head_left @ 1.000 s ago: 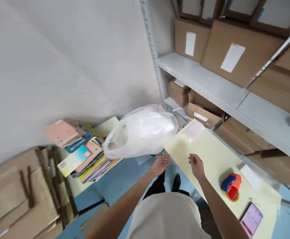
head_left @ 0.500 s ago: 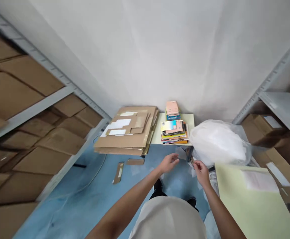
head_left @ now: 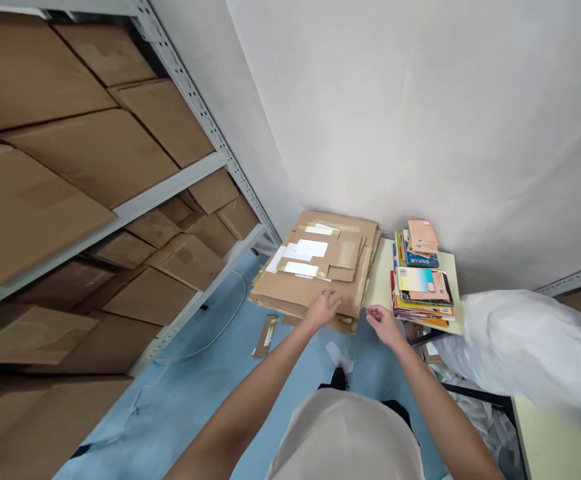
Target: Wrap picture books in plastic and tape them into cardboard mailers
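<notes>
A stack of flattened cardboard (head_left: 290,287) with white labels lies on a pale table at the wall. My left hand (head_left: 323,309) is at its near edge, fingers stretched out over the top sheet; whether it touches is hard to tell. To the right, my right hand (head_left: 384,323) hovers by the table's front edge, between the cardboard and the piled books, its fingers loosely bent with nothing visible in them. The books (head_left: 423,293) stand in two uneven piles on the pale table (head_left: 381,270).
Shelves packed with brown boxes (head_left: 90,153) line the left side. A large white plastic bag (head_left: 525,347) bulges at the right, near another pale tabletop (head_left: 550,440). Cardboard scraps (head_left: 265,337) and a cable (head_left: 225,327) lie on the blue floor (head_left: 185,407).
The view has swung left, so the cardboard and books appear further right. My left hand has reached the cardboard's near edge; my right hand has moved left, from near the bag to the table's front edge.
</notes>
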`<state>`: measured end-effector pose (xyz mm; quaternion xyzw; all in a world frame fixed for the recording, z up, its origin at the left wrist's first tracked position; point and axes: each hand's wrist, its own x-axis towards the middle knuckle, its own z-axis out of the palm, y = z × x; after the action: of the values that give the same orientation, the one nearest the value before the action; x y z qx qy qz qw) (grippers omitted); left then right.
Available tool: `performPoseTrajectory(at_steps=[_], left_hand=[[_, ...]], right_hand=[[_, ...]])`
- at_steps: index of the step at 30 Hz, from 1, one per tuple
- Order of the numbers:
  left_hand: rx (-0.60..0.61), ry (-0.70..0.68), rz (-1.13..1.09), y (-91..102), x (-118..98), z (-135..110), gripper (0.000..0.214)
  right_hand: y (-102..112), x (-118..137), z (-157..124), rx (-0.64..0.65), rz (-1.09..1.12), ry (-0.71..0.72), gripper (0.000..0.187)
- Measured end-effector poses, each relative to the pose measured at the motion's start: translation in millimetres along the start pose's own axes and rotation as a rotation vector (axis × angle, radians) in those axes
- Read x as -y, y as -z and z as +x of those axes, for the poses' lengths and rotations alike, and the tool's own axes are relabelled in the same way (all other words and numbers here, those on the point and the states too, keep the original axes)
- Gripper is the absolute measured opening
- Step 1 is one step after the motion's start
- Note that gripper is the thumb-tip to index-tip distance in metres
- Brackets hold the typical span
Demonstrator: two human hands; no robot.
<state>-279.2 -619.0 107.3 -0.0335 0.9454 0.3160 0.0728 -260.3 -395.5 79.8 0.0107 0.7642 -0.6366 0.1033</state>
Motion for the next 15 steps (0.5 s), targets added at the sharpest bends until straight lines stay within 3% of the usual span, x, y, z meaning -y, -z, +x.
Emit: performPoseTrajectory(at_steps=[3,7,15], left_hand=[[0.019,-0.064,0.222,8.0,5.2,17.5,0.047],[0.032,-0.09,0.3,6.5,4.9,44.6,0.054],[0.034,0.252,0.275,4.2,24.3,89.8,0.068]], right_hand=[[-22.1,5.7,37.6,0.022,0.039,-0.067,0.032],[-35.4,11.3,88.3,0.022,0.109,-0.133,0.043],[-59.0,0.6,177.5,0.035,0.088,-0.206,0.067]])
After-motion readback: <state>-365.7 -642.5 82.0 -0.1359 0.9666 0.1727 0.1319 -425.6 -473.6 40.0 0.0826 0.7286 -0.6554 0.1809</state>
